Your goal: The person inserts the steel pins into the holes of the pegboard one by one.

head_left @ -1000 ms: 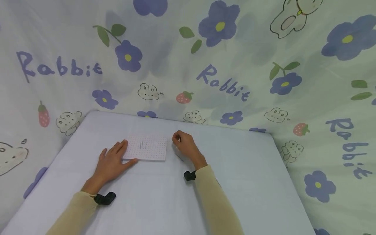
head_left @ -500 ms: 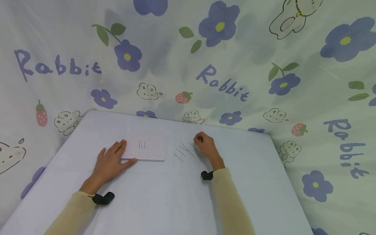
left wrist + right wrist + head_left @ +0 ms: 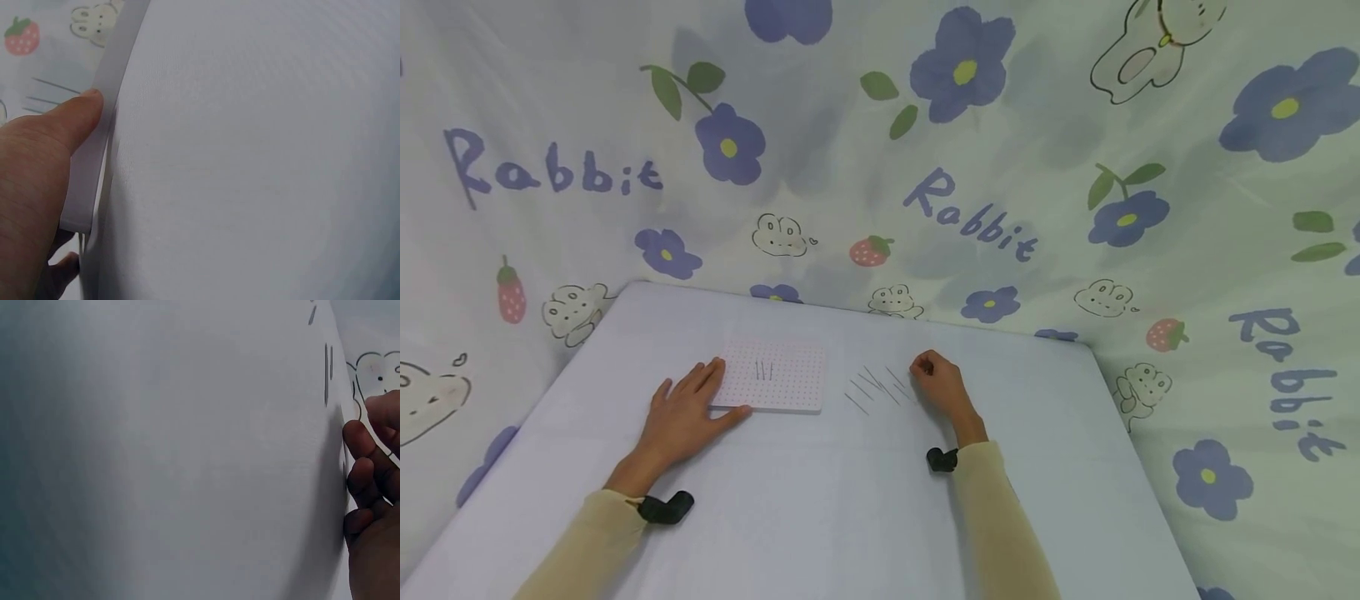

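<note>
A white board [image 3: 797, 379] with a grid of small holes lies on the table. Three thin dark rods [image 3: 763, 371] stand up from its middle. My left hand [image 3: 681, 421] rests at the board's left end with fingers straight, thumb along the near edge; the left wrist view shows the thumb [image 3: 78, 119] on that edge. Several loose thin rods [image 3: 857, 404] lie right of the board. Beside the rightmost ones is my right hand [image 3: 942, 387], fingers curled and low at the tabletop. I cannot tell whether a rod is between its fingertips [image 3: 356, 434].
A white-covered table [image 3: 820, 517] runs back to a hanging cloth [image 3: 820, 192] printed with flowers, rabbits and lettering. Each wrist carries a small black camera, such as the left one [image 3: 666, 507].
My right hand has moved right, from beside the board's right edge to the far side of the loose rods, uncovering them. The left hand and board have stayed put.
</note>
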### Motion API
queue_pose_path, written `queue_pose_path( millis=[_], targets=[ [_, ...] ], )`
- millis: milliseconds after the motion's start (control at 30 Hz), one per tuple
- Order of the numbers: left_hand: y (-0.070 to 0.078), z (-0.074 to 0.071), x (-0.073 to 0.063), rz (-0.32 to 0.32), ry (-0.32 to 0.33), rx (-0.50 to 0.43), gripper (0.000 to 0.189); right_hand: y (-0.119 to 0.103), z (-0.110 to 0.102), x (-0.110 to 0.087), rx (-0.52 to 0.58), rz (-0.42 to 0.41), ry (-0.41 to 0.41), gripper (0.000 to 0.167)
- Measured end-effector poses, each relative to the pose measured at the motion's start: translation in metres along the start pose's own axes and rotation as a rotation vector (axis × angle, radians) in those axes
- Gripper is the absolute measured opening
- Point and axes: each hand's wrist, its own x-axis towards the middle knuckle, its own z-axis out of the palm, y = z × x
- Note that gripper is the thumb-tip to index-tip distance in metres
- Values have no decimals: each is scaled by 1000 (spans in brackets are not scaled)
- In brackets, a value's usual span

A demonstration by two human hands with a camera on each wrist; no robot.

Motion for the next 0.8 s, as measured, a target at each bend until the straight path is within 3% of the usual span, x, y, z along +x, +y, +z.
queue_pose_path(
  millis=[333, 567, 800],
  targets=[
    [-2, 4, 0, 0, 11, 2, 102, 2, 3, -4, 26, 15, 6, 13],
    [-1, 2, 2, 6, 15, 10, 103, -4, 5, -4, 56, 30, -50, 17],
    [-1, 1, 1, 7, -2, 7, 103, -8, 11, -1, -12, 42, -75, 17]
  ],
)
